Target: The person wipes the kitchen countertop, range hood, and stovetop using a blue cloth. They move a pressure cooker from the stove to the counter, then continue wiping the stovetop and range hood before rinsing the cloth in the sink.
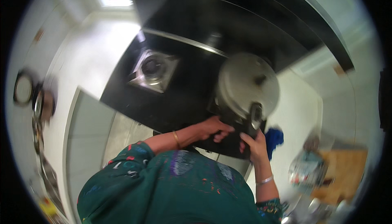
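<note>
A metal pressure cooker (249, 84) with its lid on is over the right side of the black glass gas hob (190, 92). Its long dark handle (254, 120) points towards me, and my right hand (257, 142) is wrapped around the end of it. Close by on the left, my left hand (216, 129) is over the hob's front edge, fingers curled and the index finger reaching towards the handle. Blur hides whether the left fingers touch or hold anything. The burner under the cooker is hidden.
The left burner (153, 67) has a square metal surround. A blue cloth (274, 139) lies right of my right hand. Farther right are a clear plastic bag (307, 169) and a wooden board (346, 172). A dark range hood (309, 25) rises beyond the hob.
</note>
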`<state>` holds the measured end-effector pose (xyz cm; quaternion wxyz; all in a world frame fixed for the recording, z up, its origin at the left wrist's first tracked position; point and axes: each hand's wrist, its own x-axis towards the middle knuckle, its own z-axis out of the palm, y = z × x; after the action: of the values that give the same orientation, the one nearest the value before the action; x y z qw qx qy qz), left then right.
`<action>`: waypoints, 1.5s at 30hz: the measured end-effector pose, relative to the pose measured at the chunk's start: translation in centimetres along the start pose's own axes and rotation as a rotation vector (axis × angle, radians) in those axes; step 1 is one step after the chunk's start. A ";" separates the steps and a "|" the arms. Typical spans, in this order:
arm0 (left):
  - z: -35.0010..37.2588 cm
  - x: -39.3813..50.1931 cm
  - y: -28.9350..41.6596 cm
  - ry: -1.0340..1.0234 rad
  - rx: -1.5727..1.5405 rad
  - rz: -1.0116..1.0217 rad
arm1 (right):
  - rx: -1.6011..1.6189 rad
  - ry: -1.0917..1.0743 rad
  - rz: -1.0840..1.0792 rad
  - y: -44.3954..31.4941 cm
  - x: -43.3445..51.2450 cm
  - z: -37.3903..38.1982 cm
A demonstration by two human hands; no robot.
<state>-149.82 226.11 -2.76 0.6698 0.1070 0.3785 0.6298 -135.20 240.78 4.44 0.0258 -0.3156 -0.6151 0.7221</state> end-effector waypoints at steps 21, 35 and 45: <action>-0.1 -9.4 0.3 0.150 -0.260 0.208 | -0.221 -0.249 0.018 -4.4 0.6 6.4; -7.8 -26.6 -2.0 0.386 -0.498 0.576 | -0.255 -0.640 -0.096 -1.3 0.7 28.9; -16.5 -43.0 -2.4 0.600 -0.481 0.683 | -0.204 -0.823 -0.114 -5.9 -0.6 43.9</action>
<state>-155.15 180.42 0.39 0.2934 -0.1180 0.3420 0.8849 -158.24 203.69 11.99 -0.2133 0.0325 -0.6588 0.7207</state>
